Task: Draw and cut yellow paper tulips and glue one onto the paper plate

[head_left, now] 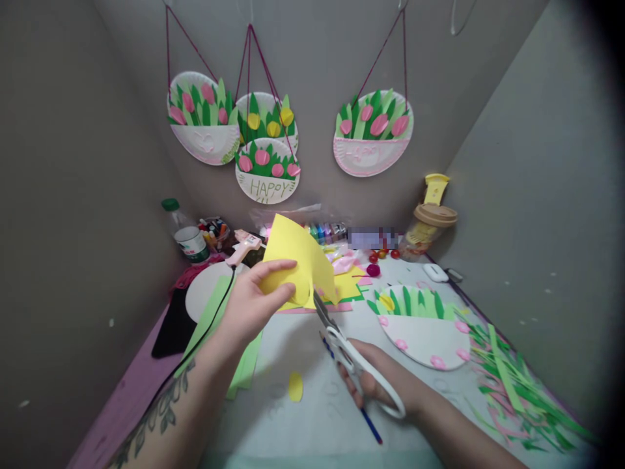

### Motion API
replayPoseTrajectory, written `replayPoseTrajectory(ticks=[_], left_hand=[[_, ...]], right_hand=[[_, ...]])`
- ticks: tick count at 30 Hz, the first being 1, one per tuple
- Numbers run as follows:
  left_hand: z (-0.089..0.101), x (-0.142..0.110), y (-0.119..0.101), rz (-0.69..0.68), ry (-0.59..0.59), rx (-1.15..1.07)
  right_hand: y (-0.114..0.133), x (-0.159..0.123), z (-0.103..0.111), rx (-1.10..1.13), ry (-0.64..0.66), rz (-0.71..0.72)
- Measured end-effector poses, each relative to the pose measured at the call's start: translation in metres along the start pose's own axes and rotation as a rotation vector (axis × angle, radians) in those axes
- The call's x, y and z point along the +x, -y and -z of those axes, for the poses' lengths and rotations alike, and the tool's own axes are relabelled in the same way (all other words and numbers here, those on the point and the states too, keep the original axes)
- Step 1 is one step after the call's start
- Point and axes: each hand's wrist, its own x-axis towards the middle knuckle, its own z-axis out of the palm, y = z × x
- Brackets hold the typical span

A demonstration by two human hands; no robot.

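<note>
My left hand (251, 301) pinches a sheet of yellow paper (299, 260) and holds it up above the table. My right hand (374, 378) grips white-handled scissors (349, 355); their blades reach up into the lower edge of the yellow sheet. A small yellow oval cut-out (295, 386) lies on the table below. To the right lies a paper-plate basket (424, 329) with green leaves, one yellow flower and pink blossoms on its rim.
Green and pink paper scraps (512, 384) pile up at the right. A blue pencil (368, 423) lies under my right hand. Green paper sheets (244, 365), a glue gun (244, 246), a bottle (185, 234), paints and a lidded jar (430, 225) stand behind. Several finished plate baskets (374, 133) hang on the wall.
</note>
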Motion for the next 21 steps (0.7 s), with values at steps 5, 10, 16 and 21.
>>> replayPoseTrajectory(ticks=[5,10,16,21], left_hand=[[0.004,0.0039,0.002,-0.048,-0.12,0.053],[0.0022,0.0027,0.0024,-0.02,0.036,0.057],[-0.0014,-0.0009,0.0009,-0.024,0.109,0.115],[-0.0012,-0.0015,-0.0009,-0.042,0.113,0.132]], right_hand=[[0.0004,-0.0003,0.0004,0.02,0.011,0.022],[0.0012,-0.0002,-0.0002,0.071,0.042,0.019],[0.0065,0.0003,-0.0003,0.057,0.017,-0.027],[0.0074,0.0002,0.0013,0.031,0.012,-0.056]])
